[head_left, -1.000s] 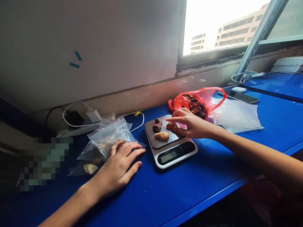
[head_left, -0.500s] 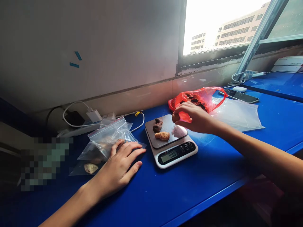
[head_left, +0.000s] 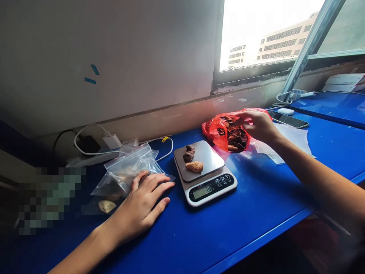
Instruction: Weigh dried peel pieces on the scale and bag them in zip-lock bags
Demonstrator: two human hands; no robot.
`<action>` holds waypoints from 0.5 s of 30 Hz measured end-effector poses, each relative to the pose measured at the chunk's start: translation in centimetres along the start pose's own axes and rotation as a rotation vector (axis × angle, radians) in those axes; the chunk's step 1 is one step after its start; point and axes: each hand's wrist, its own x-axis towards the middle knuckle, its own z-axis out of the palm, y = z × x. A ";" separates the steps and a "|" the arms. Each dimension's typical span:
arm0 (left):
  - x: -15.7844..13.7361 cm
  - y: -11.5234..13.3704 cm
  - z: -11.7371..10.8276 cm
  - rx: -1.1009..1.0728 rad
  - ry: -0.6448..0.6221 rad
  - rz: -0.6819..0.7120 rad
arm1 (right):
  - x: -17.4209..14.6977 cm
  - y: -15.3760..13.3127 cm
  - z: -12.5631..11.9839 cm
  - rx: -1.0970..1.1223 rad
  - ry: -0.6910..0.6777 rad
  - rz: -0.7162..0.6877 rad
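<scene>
My left hand [head_left: 149, 198] lies with its fingers spread over clear zip bags [head_left: 128, 167]; one lower bag contains a pale chunk [head_left: 107, 206]. To its right is a white kitchen scale [head_left: 209, 190], its display showing about 7.8. On the metal plate sit a dark, curled, scaly piece [head_left: 189, 153] and a tan, knobbly piece [head_left: 194, 166]. Beyond the scale, my right hand [head_left: 258, 123] has its fingers curled at the mouth of a red plastic bag [head_left: 211, 131], appearing to pinch its rim. Dark brown dried slices [head_left: 237, 137] fill the bag; the fingertips are partly hidden.
A blue table [head_left: 205, 236] runs along the wall. At the back left are a white charger [head_left: 112, 141] and cables. Right of the red bag lie empty clear bags [head_left: 293, 139] and a black phone [head_left: 289, 119]. White boxes [head_left: 343, 82] stand far right.
My right hand has moved from above the scale back and right to the red bag, whose mouth now gapes wider, showing the slices. The reading fell from about 98.8. My left hand stays put.
</scene>
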 end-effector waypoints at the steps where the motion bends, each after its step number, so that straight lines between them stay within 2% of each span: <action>1: 0.0 -0.1 0.0 0.000 -0.006 0.007 | 0.0 0.3 0.2 -0.018 -0.032 0.015; 4: -0.1 -0.4 0.0 0.000 -0.040 0.031 | -0.1 0.9 0.6 -0.059 -0.079 0.051; 15: -0.2 -0.7 0.0 0.010 -0.053 0.039 | -0.3 0.8 1.4 -0.044 -0.045 0.068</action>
